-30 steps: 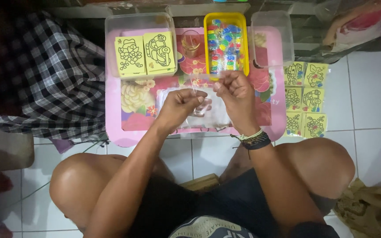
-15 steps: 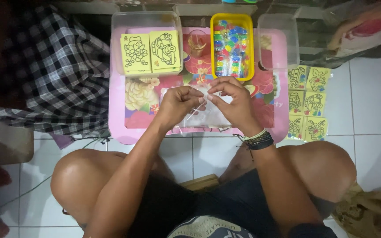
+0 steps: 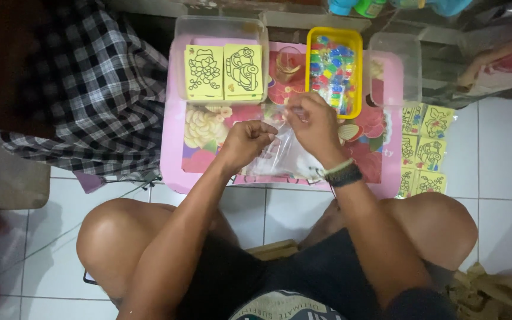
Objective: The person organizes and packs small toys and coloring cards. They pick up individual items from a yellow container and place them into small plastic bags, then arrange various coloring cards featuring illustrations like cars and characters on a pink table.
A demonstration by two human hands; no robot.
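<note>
Stretching clear bag [image 3: 285,155] sideways (both hands [image 3: 280,133]).

Two clear tubs [image 3: 220,26], one yellow tray [image 3: 312,65].

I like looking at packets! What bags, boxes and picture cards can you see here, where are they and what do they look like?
Clear plastic bag: mid-table, held by left hand and right hand, see-through, crinkled.
Yellow cards: two stacks in a clear tub, far left, black line drawings.
Yellow tray: far middle, rectangular, holding many-coloured small pieces.
Empty clear tub: far right.
Bagged yellow cards: on floor, right of table.
</note>
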